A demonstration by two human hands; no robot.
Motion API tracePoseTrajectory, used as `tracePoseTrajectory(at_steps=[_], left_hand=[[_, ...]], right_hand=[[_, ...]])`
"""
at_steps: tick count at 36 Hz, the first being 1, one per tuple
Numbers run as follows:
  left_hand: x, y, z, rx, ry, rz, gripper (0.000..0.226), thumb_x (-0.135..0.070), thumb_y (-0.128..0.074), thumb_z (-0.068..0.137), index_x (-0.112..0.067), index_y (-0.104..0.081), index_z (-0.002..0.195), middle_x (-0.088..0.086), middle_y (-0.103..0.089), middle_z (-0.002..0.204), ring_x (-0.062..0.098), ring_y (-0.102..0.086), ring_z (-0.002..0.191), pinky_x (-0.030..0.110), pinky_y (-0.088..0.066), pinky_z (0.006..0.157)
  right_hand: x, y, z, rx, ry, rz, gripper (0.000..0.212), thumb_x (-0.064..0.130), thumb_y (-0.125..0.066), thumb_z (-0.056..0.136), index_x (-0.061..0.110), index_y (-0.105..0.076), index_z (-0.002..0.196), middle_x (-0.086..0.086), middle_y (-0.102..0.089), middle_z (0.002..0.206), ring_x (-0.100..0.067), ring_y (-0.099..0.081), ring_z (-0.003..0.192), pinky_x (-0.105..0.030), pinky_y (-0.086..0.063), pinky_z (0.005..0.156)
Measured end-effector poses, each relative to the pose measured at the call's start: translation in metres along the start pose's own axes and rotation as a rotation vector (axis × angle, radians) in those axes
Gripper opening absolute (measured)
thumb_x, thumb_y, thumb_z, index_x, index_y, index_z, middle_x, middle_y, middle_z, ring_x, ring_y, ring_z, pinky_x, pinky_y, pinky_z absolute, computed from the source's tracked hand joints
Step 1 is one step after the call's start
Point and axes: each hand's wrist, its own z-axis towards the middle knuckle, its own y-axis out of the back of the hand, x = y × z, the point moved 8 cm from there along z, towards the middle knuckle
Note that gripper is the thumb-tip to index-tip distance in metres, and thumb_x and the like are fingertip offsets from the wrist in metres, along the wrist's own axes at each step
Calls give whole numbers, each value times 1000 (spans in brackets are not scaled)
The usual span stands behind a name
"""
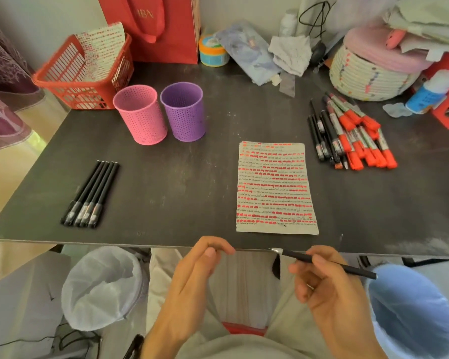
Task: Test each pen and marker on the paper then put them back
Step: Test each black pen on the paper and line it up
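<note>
Head view, my right hand (329, 283) pinching a black pen (329, 264) off the table's (179, 177) near edge; left hand (197, 270) fingers curled, whether pinching anything I cannot tell; paper (275, 187) ahead between five black pens (91, 195) and a marker heap (353, 136); pink cup (140, 115), purple cup (184, 112) behind

Looks like a home desk corner — patterned curtain (3, 104) at the left, red gift bag (171, 35) and cloth-topped woven basket (366, 79) along the far wall, bag-lined bin (99, 288) under the near edge.
</note>
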Motion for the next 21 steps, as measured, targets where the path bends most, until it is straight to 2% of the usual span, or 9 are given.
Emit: tracePoseTrajectory(at_steps=[2, 3, 5, 6, 10, 13, 16, 19, 21], left_hand=[[16, -9, -15, 55, 93, -14, 43, -55, -41, 93, -32, -70, 115, -27, -60, 82, -7, -53, 79, 12, -38, 77], [24, -12, -20, 75, 136, -12, 42, -58, -44, 91, -38, -69, 118, -29, -61, 86, -8, -54, 82, 20, -40, 78], [40, -19, -30, 102, 222, -8, 35, -58, -49, 94, -48, -67, 122, -32, -60, 88, 2, -55, 82, 43, -43, 86], [45, -22, -33, 109, 257, -13, 31, -57, -50, 97, -51, -65, 124, -31, -59, 87, 9, -53, 83, 47, -42, 91], [55, -32, -39, 101, 365, -165, 33, -49, -49, 93, -51, -69, 120, -12, -49, 76, 6, -43, 66, 17, -39, 69], [59, -34, -42, 74, 369, -198, 35, -38, -57, 88, -41, -72, 119, -2, -52, 80, 10, -45, 67, 18, -41, 67], [60, -32, -42, 14, 351, -147, 27, -27, -68, 89, -34, -75, 114, -7, -69, 88, 4, -57, 75, 19, -48, 73], [60, -28, -40, -49, 329, -142, 22, -30, -73, 80, -27, -79, 101, -8, -76, 97, 5, -68, 85, 18, -52, 76], [58, -26, -38, -59, 301, -134, 22, -32, -75, 76, -31, -79, 98, -7, -77, 101, 7, -71, 92, 16, -53, 78]], right_hand=[[-11, 8, -7, -33, -49, -14, 18, 18, -56, 78, 18, -73, 71, -27, -67, 70, -23, -50, 41, -27, -42, 37], [-16, 12, -10, -44, -73, -18, 18, 18, -57, 78, 19, -73, 69, -26, -67, 69, -22, -50, 41, -26, -42, 38], [-25, 17, -15, -66, -115, -23, 18, 18, -59, 77, 19, -73, 67, -24, -67, 67, -21, -50, 41, -26, -42, 38], [-28, 19, -17, -73, -131, -30, 18, 18, -59, 77, 20, -73, 66, -23, -67, 67, -21, -50, 41, -26, -42, 38], [-38, 25, -20, -81, -146, -58, 16, 18, -61, 77, 19, -71, 65, -22, -66, 66, -21, -52, 44, -25, -44, 40], [-42, 27, -20, -94, -150, -76, 10, 20, -64, 75, 18, -68, 66, -22, -65, 65, -21, -52, 45, -25, -44, 41], [-42, 26, -20, -84, -125, -117, 10, 18, -64, 77, 18, -66, 67, -23, -65, 66, -22, -53, 47, -26, -44, 42], [-40, 27, -20, -57, -82, -182, 28, 3, -56, 91, 17, -66, 69, -22, -66, 66, -22, -56, 49, -26, -45, 44], [-39, 25, -20, -36, -64, -213, 32, -1, -53, 93, 17, -66, 70, -22, -66, 66, -22, -57, 51, -26, -45, 44]])
